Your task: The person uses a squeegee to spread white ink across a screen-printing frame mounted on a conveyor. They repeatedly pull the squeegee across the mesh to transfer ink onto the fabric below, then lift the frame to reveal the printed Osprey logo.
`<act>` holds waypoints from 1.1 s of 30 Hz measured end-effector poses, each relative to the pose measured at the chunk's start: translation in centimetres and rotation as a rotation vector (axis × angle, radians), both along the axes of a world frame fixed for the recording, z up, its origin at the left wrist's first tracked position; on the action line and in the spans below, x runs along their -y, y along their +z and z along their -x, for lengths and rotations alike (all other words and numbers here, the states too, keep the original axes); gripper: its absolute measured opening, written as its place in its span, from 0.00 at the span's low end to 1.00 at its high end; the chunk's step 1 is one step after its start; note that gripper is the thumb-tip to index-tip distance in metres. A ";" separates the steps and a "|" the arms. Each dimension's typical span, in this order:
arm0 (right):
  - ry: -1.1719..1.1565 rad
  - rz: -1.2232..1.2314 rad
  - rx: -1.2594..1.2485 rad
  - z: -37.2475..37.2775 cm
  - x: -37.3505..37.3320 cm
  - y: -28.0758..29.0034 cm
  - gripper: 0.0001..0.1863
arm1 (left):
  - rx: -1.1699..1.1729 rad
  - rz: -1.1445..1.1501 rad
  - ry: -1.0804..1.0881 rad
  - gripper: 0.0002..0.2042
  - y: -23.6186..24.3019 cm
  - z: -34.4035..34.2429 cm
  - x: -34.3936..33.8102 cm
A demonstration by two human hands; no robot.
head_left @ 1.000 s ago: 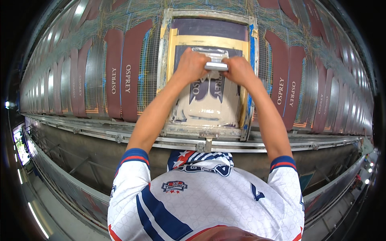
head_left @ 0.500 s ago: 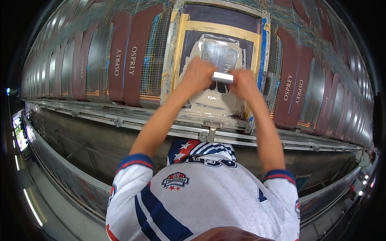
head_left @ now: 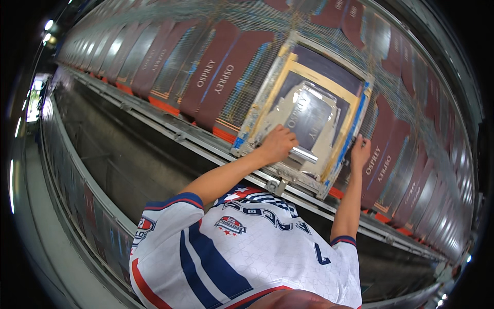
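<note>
A screen-printing frame (head_left: 264, 109) lies on the long printing table, with yellow tape inside its rim and blue tape along its right side. Pale beige ink (head_left: 327, 135) is smeared around the lettered window in its mesh. My left hand (head_left: 279, 143) is closed on one end of a squeegee (head_left: 304, 154), which rests at the near end of the inked area. At the frame's right side, my right hand (head_left: 361, 150) has its fingers curled against the edge; the exact grip is partly hidden.
Maroon cut panels (head_left: 218, 77) with pale lettering lie in rows on both sides of the frame. A metal rail (head_left: 206, 149) runs along the table's near edge, and a bracket (head_left: 280, 186) joins the frame there. Another long table (head_left: 98, 221) stands at the lower left.
My right hand has left the squeegee and moved to the frame's right side. The squeegee has come nearer to me, still in my left hand. The view has tilted.
</note>
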State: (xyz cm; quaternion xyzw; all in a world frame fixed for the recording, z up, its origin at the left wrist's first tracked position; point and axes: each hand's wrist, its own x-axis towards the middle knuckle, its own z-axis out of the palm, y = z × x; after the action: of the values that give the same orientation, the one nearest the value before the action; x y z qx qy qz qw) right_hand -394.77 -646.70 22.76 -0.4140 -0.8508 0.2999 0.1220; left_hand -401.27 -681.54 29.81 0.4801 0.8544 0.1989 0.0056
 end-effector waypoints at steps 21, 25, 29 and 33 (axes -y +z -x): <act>-0.018 0.211 -0.310 15.9 31.0 4.3 0.20 | -0.043 0.019 0.000 0.13 4.6 15.8 29.3; -0.063 0.194 -0.296 16.5 30.6 4.5 0.20 | -0.035 0.025 -0.014 0.14 4.4 12.2 30.9; -0.053 0.146 -0.241 16.8 30.5 3.4 0.18 | 0.054 0.032 -0.037 0.16 4.1 12.5 31.3; -0.034 0.155 -0.178 16.7 30.5 3.1 0.18 | 0.115 0.095 -0.059 0.15 3.8 16.0 29.9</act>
State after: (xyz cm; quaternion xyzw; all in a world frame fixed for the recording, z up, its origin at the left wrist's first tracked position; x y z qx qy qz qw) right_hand -411.51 -677.15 25.83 -0.4083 -0.8037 0.3982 0.1700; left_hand -417.30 -711.39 33.65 0.4921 0.8465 0.1853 0.0831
